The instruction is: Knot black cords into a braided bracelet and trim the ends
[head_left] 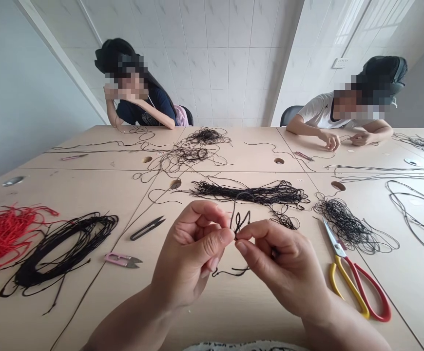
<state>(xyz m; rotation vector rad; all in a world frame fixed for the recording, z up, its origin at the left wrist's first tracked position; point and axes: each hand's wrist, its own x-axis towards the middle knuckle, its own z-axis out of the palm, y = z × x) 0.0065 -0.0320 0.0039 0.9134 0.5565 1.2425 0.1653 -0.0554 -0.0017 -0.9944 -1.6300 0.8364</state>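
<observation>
Between my two hands a thin black cord [238, 222] is pinched, its small loops standing up above the fingertips. My left hand [193, 248] grips it between thumb and index finger. From the other side my right hand [279, 253] pinches the same cord, thumb against index finger, nearly touching the left fingertips. Cord ends hang or lie below the hands; whether they belong to the held piece I cannot tell. Just beyond the hands lies a bundle of black cords [248, 191].
Red-and-yellow scissors [356, 282] and a black cord tangle [343, 219] lie right. Pink thread snips [122, 260], black tweezers-like snips [147, 227], a black cord coil [64, 246] and red cords [5, 234] lie left. Two people sit across the table [117, 297], one handling cord.
</observation>
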